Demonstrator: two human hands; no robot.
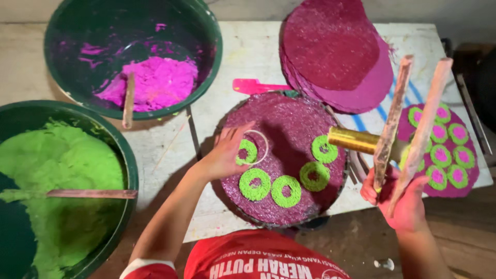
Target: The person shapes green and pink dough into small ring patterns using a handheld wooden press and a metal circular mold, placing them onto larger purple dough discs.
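A round purple disc lies on a dark tray in front of me, with several green dough rings on it. My left hand rests on the disc's left side, fingers on a thin white ring mould set around a green ring. My right hand, stained pink, grips two long flat wooden sticks that stand upright. A short gold tube pokes out from behind the sticks over the disc's right edge; how it is held is hidden.
A green basin of pink dough with a stick stands at the back left; a green basin of green dough sits at left. A stack of purple discs lies behind. A finished disc with green-and-pink rings lies right. A pink scoop lies on the white table.
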